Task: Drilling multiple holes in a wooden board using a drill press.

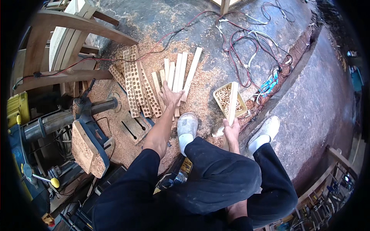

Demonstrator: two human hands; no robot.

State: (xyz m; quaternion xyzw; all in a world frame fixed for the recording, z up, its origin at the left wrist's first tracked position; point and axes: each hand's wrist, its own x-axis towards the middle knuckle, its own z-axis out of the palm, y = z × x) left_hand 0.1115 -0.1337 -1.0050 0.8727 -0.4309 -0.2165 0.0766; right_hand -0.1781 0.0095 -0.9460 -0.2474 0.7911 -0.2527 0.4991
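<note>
My left hand lies with its fingers spread on several pale wooden strips that rest side by side on the floor. In my right hand is the near end of a squared wooden strip. That strip's far end passes over a yellow plastic tub filled with short wooden dowels. Left of the plain strips sits a pile of wooden boards drilled with rows of round holes.
Wood shavings cover much of the floor. Tangled cables lie beyond the tub, and one cable runs left over the drilled boards. A drill press lies at left beside wooden frames. A floor ledge runs along the right.
</note>
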